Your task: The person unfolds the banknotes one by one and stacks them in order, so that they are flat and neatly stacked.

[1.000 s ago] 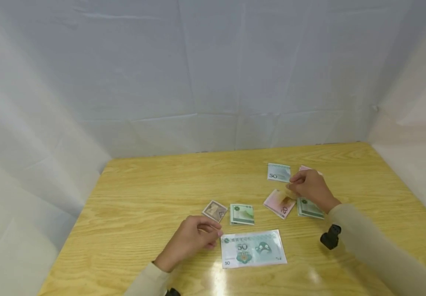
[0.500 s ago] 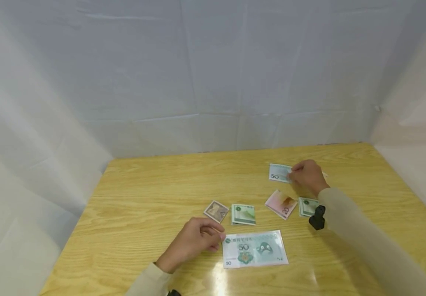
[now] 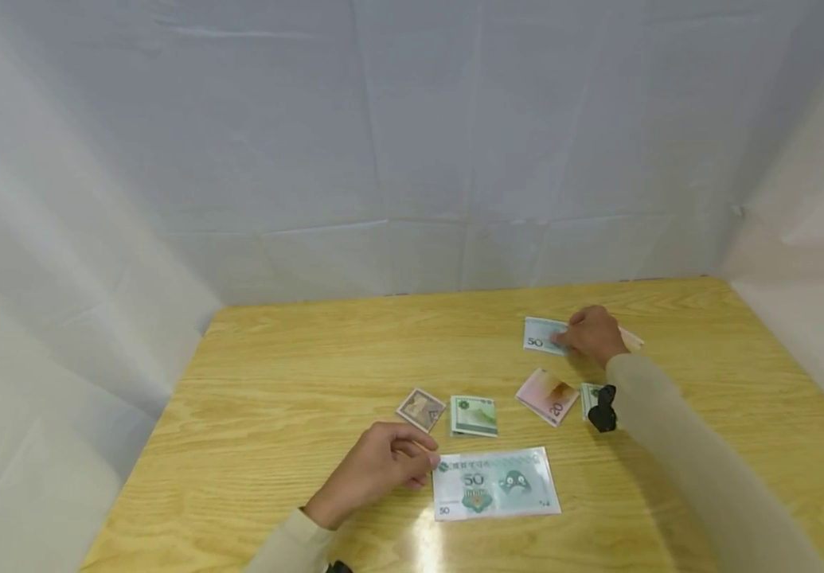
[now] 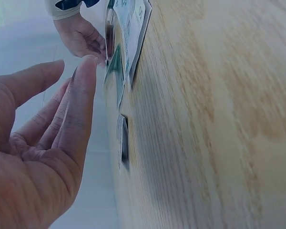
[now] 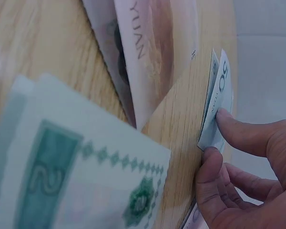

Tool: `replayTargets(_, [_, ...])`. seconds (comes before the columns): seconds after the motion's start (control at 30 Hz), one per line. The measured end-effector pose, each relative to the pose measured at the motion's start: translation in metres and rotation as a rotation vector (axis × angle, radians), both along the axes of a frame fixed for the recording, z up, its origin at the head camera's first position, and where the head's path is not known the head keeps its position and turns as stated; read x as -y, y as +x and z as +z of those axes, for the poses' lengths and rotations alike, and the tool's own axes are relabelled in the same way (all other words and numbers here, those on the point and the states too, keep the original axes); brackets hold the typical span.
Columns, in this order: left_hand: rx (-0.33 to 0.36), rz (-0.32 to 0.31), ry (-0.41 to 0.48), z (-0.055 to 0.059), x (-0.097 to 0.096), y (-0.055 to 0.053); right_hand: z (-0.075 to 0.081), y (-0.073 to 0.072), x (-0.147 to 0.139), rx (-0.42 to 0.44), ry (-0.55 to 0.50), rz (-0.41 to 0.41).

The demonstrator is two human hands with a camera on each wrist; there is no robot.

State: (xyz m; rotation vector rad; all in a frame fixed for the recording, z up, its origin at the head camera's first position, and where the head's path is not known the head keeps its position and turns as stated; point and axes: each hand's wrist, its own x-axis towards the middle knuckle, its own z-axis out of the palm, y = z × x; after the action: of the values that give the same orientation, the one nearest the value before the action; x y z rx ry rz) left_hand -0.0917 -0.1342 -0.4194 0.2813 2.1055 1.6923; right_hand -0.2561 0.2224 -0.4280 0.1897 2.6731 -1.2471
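Note:
My right hand (image 3: 593, 334) reaches to a folded blue-green 50 banknote (image 3: 539, 334) at the back right. In the right wrist view the thumb lies on the note's upper face and the index fingertip meets its near edge, pinching the folded banknote (image 5: 219, 102). My left hand (image 3: 380, 468) hovers at the left end of an unfolded 50 banknote (image 3: 496, 485). Its fingers are loosely bent and hold nothing; in the left wrist view the thumb (image 4: 40, 78) and index finger stand apart.
Folded notes lie about the wooden table (image 3: 275, 366): a brown one (image 3: 421, 409), a green one (image 3: 474, 415), a pink 20 (image 3: 546, 395), another green one (image 3: 588, 400) partly behind the right wrist. A further note (image 3: 632, 340) shows behind the right hand. Pale sheeting (image 3: 412, 159) surrounds the table.
My right hand has moved back from near the pink 20 banknote to the folded 50 banknote, and its thumb now lies on it. The left hand stays nearly still.

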Motion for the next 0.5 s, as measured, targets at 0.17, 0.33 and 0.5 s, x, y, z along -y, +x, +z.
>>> replayTargets(0.17, [-0.003,-0.008,-0.001,0.000,0.000,0.000,0.000,-0.001,0.004,0.026,0.030,0.017])
replayTargets(0.33, [0.005,-0.016,-0.005,0.000,0.001,0.000,0.000,-0.001,0.008,0.032,0.049,0.046])
replayTargets(0.5, [0.018,-0.018,-0.005,0.000,0.001,-0.001,0.003,0.001,0.012,0.042,0.059,0.087])
